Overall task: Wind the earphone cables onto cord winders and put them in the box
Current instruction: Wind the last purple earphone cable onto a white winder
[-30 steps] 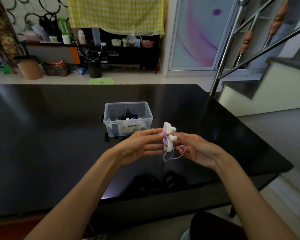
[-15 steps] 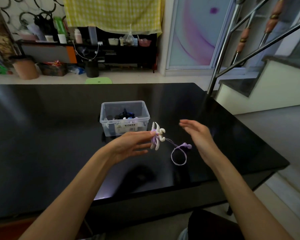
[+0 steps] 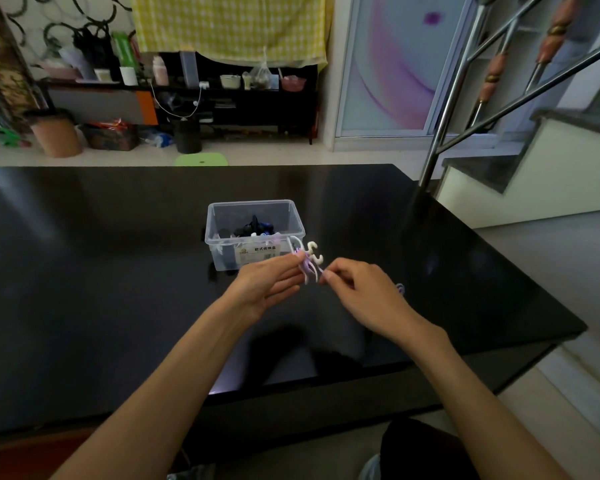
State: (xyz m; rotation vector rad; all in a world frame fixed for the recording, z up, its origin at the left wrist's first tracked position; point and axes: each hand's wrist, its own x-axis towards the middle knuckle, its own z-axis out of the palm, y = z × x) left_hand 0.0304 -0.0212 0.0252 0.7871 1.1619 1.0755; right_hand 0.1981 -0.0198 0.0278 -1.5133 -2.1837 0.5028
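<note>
A white cord winder [image 3: 310, 259] with purple earphone cable [image 3: 305, 265] wrapped on it is held in the air just in front of the clear plastic box [image 3: 222, 251]. My left hand [image 3: 267, 282] pinches the winder from the left. My right hand [image 3: 357, 289] pinches the cable right beside the winder, its fingers curled. A bit of purple cable [image 3: 399, 288] shows beyond my right hand. The box stands on the black table [image 3: 101, 271] and holds dark wound earphones [image 3: 253, 227].
The glossy black table ends at its right edge [image 3: 499, 258], with a steel stair railing [image 3: 440, 133] beyond it. A green stool [image 3: 201, 159] and a cluttered shelf [image 3: 222, 91] stand behind the far edge.
My right hand, which had let go and drawn away to the right, has come back and pinches the cable next to the winder. The hanging cable loop is no longer below the winder.
</note>
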